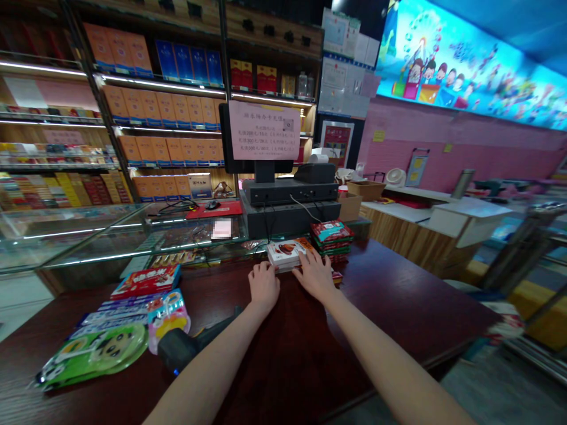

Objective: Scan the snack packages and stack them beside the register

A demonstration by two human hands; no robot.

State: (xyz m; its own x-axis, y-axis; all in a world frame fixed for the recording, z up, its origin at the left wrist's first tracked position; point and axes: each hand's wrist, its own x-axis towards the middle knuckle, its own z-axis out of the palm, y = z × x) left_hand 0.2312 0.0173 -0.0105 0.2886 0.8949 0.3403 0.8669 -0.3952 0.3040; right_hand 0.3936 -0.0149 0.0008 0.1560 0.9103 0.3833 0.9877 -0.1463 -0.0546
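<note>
My right hand (pixel 316 275) lies over a stack of white packets (pixel 283 252) with brown food pictures, its fingers spread on the top and front edge. Close by on the left, my left hand (pixel 264 284) rests on the table with its fingers loosely bent and slightly apart. Its thumb side is beside the stack's left end; whether it touches is unclear. Behind my right hand stands a pile of red and green snack packets (pixel 332 233). Part of a red and yellow packet (pixel 337 276) shows under the right hand's outer edge.
A black handheld scanner (pixel 177 349) lies by my left forearm. Left of it are a green panda-pattern package (pixel 97 354), a colourful animal-pattern package (pixel 168 316) and red packets (pixel 146 280). A cash register (pixel 287 195) and glass counter (pixel 110 236) stand behind the dark table (pixel 398 295).
</note>
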